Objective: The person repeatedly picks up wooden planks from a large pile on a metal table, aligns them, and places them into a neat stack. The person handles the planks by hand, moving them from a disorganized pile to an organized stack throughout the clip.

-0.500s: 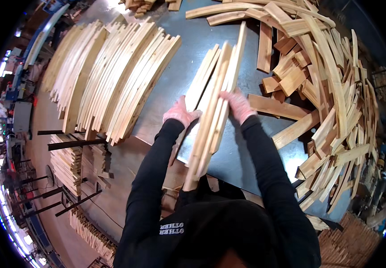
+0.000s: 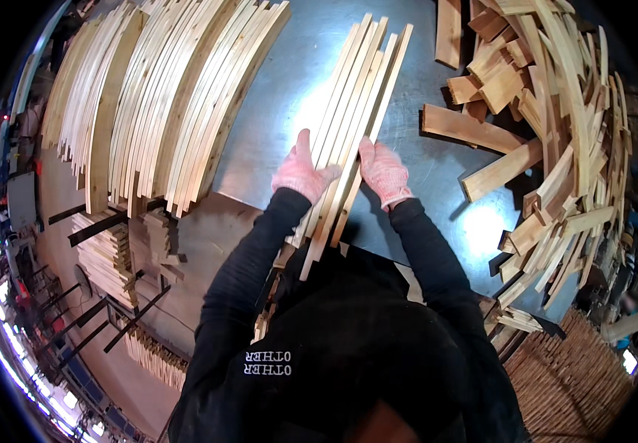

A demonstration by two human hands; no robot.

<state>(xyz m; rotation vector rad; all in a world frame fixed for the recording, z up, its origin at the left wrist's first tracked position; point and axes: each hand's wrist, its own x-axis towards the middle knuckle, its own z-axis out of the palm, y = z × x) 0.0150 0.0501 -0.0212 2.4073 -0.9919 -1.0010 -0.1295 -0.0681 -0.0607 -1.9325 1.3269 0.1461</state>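
A bundle of several long, pale wooden strips [image 2: 353, 103] stands on edge between my hands, its near ends jutting past the table edge toward me and unevenly lined up. My left hand [image 2: 302, 171], in a pinkish work glove, is closed on the bundle's left side with the thumb across the strips. Gloved the same way, my right hand [image 2: 384, 173] presses against the right side, its fingertips at the outer strips. The undersides of the strips are hidden.
The bundle is over a metal-topped table [image 2: 426, 199]. A long row of upright strips [image 2: 178, 96] stands at the left. On the right lies a jumbled heap of wooden pieces [image 2: 555, 148], with a loose board [image 2: 474, 129] beside it. Stacked strips [image 2: 108, 255] sit on a rack at lower left.
The strips, held in two separate groups before, are now together in one bundle. My hands have come closer together, and the view has shifted toward the near side.
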